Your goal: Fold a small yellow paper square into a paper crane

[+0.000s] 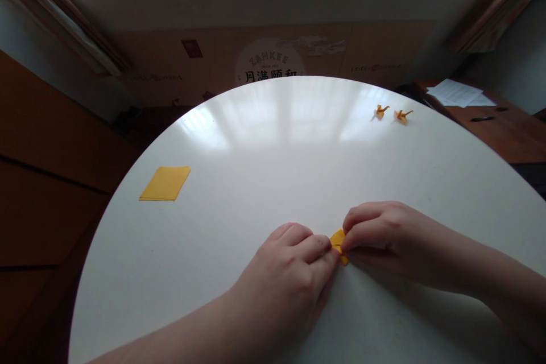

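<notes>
A small folded piece of yellow origami paper (338, 237) lies at the front of the white table, between my two hands. My left hand (294, 264) comes in from the lower left, its fingers closed on the paper's left side. From the right, my right hand (379, 233) pinches the paper's right edge between thumb and fingertips. The fingers cover part of the folds, so its exact shape cannot be made out.
A stack of yellow square paper (165, 183) lies at the left of the round white table (256, 182). Two folded paper cranes (380, 112) stand at the back right. Beyond the table's right edge, white sheets (459, 92) and a dark pen (482, 119) rest on a brown desk.
</notes>
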`<state>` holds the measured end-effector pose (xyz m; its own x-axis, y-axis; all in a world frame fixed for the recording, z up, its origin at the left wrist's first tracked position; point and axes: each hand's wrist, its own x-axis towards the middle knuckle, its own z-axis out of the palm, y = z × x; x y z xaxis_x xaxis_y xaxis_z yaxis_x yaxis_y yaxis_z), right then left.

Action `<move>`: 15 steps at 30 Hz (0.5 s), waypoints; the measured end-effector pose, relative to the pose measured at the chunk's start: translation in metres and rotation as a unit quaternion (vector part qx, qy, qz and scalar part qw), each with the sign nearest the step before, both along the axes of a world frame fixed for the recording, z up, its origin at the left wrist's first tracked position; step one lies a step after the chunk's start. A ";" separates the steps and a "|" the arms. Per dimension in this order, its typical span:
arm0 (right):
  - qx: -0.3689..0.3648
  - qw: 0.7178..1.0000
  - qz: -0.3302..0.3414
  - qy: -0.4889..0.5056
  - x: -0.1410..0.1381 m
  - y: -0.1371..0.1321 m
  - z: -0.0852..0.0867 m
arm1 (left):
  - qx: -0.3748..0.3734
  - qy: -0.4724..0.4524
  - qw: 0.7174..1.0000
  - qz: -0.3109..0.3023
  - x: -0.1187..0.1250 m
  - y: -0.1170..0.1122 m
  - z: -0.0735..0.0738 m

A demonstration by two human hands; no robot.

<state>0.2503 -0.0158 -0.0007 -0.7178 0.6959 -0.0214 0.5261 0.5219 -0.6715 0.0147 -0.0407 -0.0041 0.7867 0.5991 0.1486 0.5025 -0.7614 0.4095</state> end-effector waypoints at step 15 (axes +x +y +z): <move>-0.006 1.000 -0.003 0.000 -0.001 0.000 0.003 | 0.012 0.011 1.000 -0.012 0.001 0.000 -0.001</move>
<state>0.2497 -0.0154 0.0025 -0.7132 0.7003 -0.0304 0.5293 0.5097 -0.6782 0.0154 -0.0406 -0.0047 0.8034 0.5774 0.1453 0.4931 -0.7820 0.3811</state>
